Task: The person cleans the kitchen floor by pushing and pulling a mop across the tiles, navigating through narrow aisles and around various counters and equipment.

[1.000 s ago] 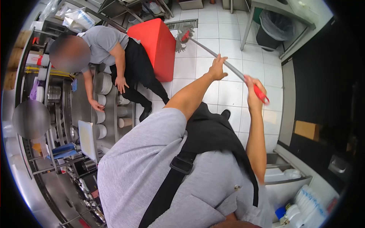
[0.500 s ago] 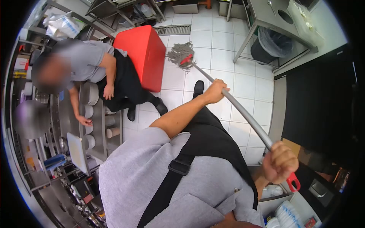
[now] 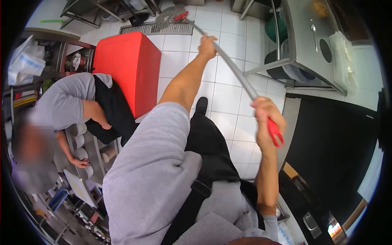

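Mid-mopping: left hand (image 3: 207, 42) grips the mop handle (image 3: 232, 67) midway, right hand (image 3: 267, 118) clasps its red end, mop head (image 3: 169, 14) seemingly on the floor drain grate (image 3: 157, 27), likely needing a pull back

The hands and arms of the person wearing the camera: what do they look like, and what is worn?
Both hands, left and right, are bare: no gloves, rings or watch show. The arms are bare to short grey sleeves. A black apron with a buckled strap covers the front.
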A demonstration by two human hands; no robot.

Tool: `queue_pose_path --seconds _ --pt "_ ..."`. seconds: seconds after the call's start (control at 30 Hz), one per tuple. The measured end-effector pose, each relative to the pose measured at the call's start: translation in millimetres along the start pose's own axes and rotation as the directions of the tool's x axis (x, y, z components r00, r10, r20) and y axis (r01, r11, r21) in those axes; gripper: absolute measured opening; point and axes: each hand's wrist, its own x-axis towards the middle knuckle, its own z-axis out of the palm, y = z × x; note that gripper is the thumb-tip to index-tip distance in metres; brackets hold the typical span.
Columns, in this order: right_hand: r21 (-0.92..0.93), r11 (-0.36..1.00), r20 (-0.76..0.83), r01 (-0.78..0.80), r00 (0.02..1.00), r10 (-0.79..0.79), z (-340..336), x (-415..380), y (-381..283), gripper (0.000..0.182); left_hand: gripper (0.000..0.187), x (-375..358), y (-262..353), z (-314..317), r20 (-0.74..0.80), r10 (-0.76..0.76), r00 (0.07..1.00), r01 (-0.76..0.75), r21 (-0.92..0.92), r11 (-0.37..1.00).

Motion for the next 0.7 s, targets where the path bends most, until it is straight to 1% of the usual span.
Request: queue_pose_path --seconds 0.03,0.07,0.1,0.13,0.17,0.2,0.27,0.3,0.33,0.37,0.4,0.47,0.5,0.53,0.57,0.6,0.63,0.67,0.7 --pt "-0.095 0.988 -0.057 -0.123 0.991 0.118 -7 2 -22 0.015 0.032 10 5 20 -0.036 0.095 0.995 -0.099 -0.137 0.986" --pt "-0.116 0.993 -0.029 -0.037 0.999 0.033 -22 1 -32 0.016 0.02 9 32 17 0.065 0.174 0.983 -0.175 0.011 0.984" --pt "-0.135 0.989 0.008 0.053 0.999 -0.052 -36 -2 -45 0.018 0.016 -6 75 5 -0.055 0.27 0.961 -0.274 -0.082 0.958" --pt "-0.177 0.984 -0.148 0.01 0.988 -0.037 -30 -5 -74 0.026 0.019 -13 100 -8 0.027 0.465 0.885 -0.458 -0.128 0.88" --pt "-0.135 0.988 -0.131 0.075 0.987 -0.093 -34 -8 -86 0.033 0.022 -21 118 -10 0.062 0.48 0.875 -0.454 -0.24 0.858" --pt "-0.006 0.977 -0.14 0.213 0.967 -0.212 -33 -11 -82 0.034 0.013 -24 129 -10 0.2 0.455 0.867 -0.389 -0.296 0.872" --pt "-0.052 0.991 -0.232 0.121 0.964 -0.13 -12 -11 -66 0.031 0.017 -4 131 -2 0.283 0.4 0.871 -0.294 -0.351 0.889" --pt "-0.178 0.978 -0.149 0.112 0.979 -0.139 -3 -3 -44 0.027 0.01 12 123 2 0.328 0.287 0.9 -0.234 -0.191 0.953" --pt "-0.302 0.947 -0.069 0.109 0.988 -0.136 8 10 -15 0.024 0.01 34 109 7 0.359 0.167 0.918 -0.169 -0.027 0.985" --pt "-0.314 0.941 0.012 0.129 0.991 -0.132 21 23 17 0.022 0.018 55 99 13 0.376 0.051 0.925 -0.111 0.138 0.984" --pt "-0.328 0.932 0.086 0.154 0.987 -0.132 29 37 40 0.019 0.028 71 101 20 0.374 -0.055 0.926 -0.063 0.297 0.953" --pt "-0.265 0.96 -0.107 0.088 0.987 -0.12 21 55 44 0.017 0.043 77 117 30 0.402 0.037 0.915 -0.13 0.207 0.97" --pt "-0.213 0.975 -0.208 0.061 0.972 -0.106 19 59 43 0.016 0.051 81 121 25 0.413 0.079 0.907 -0.166 0.178 0.97" --pt "-0.17 0.985 -0.245 -0.019 0.969 -0.024 2 55 21 0.018 0.048 76 130 16 0.414 0.17 0.894 -0.236 0.115 0.965" --pt "-0.183 0.983 -0.208 0.015 0.977 -0.054 -21 47 1 0.019 0.045 60 150 8 0.413 0.262 0.873 -0.304 0.039 0.952" --pt "-0.13 0.991 -0.285 -0.015 0.958 -0.023 -41 33 -17 0.018 0.043 47 171 0 0.393 0.353 0.849 -0.369 -0.035 0.929" --pt "-0.187 0.982 -0.316 -0.006 0.947 -0.055 -64 20 -41 0.024 0.035 35 191 -4 0.368 0.441 0.818 -0.428 -0.123 0.896" --pt "-0.298 0.955 -0.368 -0.015 0.924 -0.101 -86 9 -69 0.029 0.035 19 212 -7 0.339 0.519 0.785 -0.478 -0.202 0.855" --pt "-0.351 0.929 -0.293 0.118 0.928 -0.229 -102 8 -104 0.03 0.039 -4 237 -14 0.242 0.567 0.788 -0.513 -0.251 0.821"
